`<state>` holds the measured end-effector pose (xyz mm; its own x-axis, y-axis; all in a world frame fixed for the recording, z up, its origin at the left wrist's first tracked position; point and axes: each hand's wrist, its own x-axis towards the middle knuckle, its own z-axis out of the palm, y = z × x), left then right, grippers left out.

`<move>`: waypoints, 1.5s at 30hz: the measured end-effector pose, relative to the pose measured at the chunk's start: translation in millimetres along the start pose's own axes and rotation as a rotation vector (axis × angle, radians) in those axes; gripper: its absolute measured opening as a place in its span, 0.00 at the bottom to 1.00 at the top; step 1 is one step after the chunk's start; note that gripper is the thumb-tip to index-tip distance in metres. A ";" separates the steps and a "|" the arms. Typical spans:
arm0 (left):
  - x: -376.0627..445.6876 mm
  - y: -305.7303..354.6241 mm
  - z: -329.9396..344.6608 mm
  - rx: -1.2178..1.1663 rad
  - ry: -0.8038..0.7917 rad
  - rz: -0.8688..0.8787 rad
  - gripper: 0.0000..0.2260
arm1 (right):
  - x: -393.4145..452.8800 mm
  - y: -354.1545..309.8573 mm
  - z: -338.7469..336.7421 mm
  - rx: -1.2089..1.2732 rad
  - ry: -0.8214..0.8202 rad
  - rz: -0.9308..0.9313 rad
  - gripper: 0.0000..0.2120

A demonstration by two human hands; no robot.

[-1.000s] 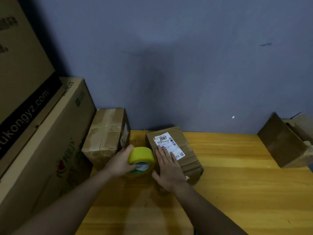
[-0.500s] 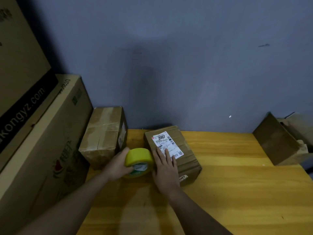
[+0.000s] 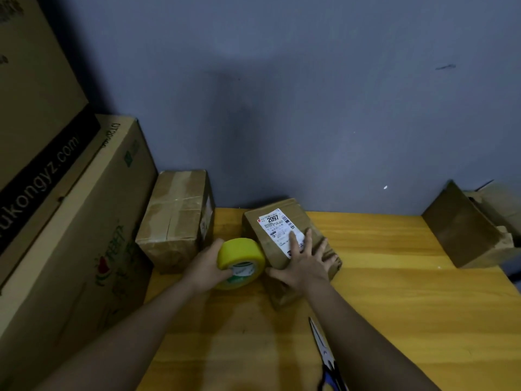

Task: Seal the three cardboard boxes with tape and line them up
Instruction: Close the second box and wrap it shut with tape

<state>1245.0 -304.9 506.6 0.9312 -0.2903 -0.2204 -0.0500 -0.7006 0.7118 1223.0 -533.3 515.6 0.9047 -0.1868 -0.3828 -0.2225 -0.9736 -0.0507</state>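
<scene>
With the left hand (image 3: 204,268) gripping the yellow tape roll (image 3: 241,263) beside the labelled brown cardboard box (image 3: 284,235), the flat, open right hand (image 3: 306,262) should probably press firmly so tape lands straight.

I lose the scissors (image 3: 328,365) handles below the frame, my right hand (image 3: 306,265) hides the label's (image 3: 277,228) corner, and its small print is unreadable.

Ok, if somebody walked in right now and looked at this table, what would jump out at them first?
Probably the bright yellow tape roll, gripped by the left hand near the table's middle. Next, the white label reading 2097 on the small cardboard box, where the right hand lies flat. Blue-handled scissors lie at the near edge.
</scene>
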 end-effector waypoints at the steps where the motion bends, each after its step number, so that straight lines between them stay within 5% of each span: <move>1: -0.3 2.2 -1.0 0.019 0.002 -0.003 0.21 | -0.2 0.8 -1.4 -0.003 -0.001 -0.002 0.55; 6: -4.3 25.4 -10.0 0.061 0.072 -0.003 0.26 | -4.8 9.0 -7.3 0.102 -0.011 -0.002 0.52; 12: -1.9 70.4 -37.7 -0.004 0.223 0.122 0.21 | -7.0 21.9 -21.1 0.509 -0.107 -0.017 0.51; 18: 7.6 126.7 -40.4 0.203 0.213 0.207 0.25 | 3.1 49.7 -5.2 0.947 -0.165 -0.097 0.49; 22: 20.0 158.6 -24.6 0.215 0.160 0.258 0.27 | -9.2 65.4 -27.1 1.161 -0.160 -0.144 0.24; 24: 27.0 173.3 -16.0 0.212 0.162 0.257 0.29 | -6.9 71.8 -28.1 1.202 -0.106 -0.127 0.22; 37: 65.5 219.0 32.4 0.190 0.030 0.252 0.30 | 4.8 84.3 -19.0 0.496 0.388 0.045 0.17; 45: 73.5 226.6 39.8 0.362 0.016 0.297 0.31 | -8.9 62.4 -20.7 0.212 0.194 0.202 0.49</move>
<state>1287.7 -511.0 625.1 0.8626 -0.5050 -0.0301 -0.4355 -0.7716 0.4637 1208.6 -595.1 534.9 0.8823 -0.4142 -0.2235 -0.4562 -0.8694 -0.1898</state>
